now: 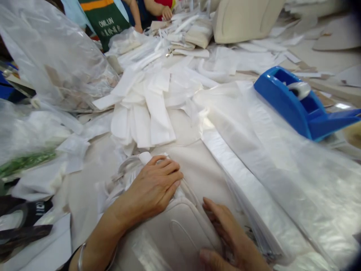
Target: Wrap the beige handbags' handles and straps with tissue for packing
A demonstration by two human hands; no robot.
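Head view: a cream padded cushion [175, 237] lay at 6 o'clock between both hands, soft-looking, with a rounded stitched outline on its face and a glossy film over its lower part. The left hand [149, 192] rested on its upper edge, fingers [166, 169] pressed together and curled over a white strip [145, 157]. The right hand [228, 237] lay against its right edge, fingers [217, 214] a little spread. Neither hand showed a clear pinch; whether either gripped the cushion, I could not tell. One bangle [81, 256] circled the left wrist.

The cushion sat on a pale worktop [304, 56], heaped with offcuts, in a room hidden by the clutter. There was one blue tape dispenser [290, 101] at 2 o'clock, carrying one roll [299, 89], and one stack of clear bags [267, 169] at 4 o'clock. One pile of white strips [143, 113] lay at 12 o'clock, with two more cream cushions [245, 19] beyond it. A large plastic sheet [53, 56] hung at 10 o'clock — and one co-worker's hand [167, 13] showed at 12 o'clock, near one green bag [105, 20].
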